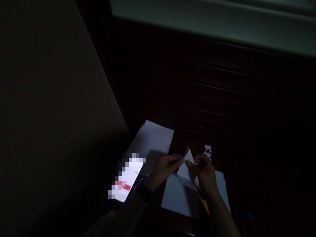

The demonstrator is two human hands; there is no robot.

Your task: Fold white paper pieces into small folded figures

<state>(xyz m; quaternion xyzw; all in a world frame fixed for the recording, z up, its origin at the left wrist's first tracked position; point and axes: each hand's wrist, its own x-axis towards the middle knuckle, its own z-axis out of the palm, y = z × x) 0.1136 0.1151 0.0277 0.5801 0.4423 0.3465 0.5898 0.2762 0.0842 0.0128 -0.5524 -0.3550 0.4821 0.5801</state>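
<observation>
Between my two hands is a small folded piece of white paper (185,173), its peak pointing away from me. My left hand (166,168) pinches its left edge between thumb and fingers, and a dark watch (143,191) sits on that wrist. On the right side, my right hand (204,169) grips the same paper with its thumb pressed on the face. White sheets (179,199) lie beneath my hands. A yellow and black utility knife (202,200) rests partly under my right forearm, its far end hidden by the paper.
A lit screen (132,176), partly pixelated, glows left of my left arm. Behind it lies a larger white sheet (158,135). Small cut paper scraps (207,150) sit beyond my right hand. Dark wood panelling (209,85) rises behind, and a pale wall (54,82) stands at left.
</observation>
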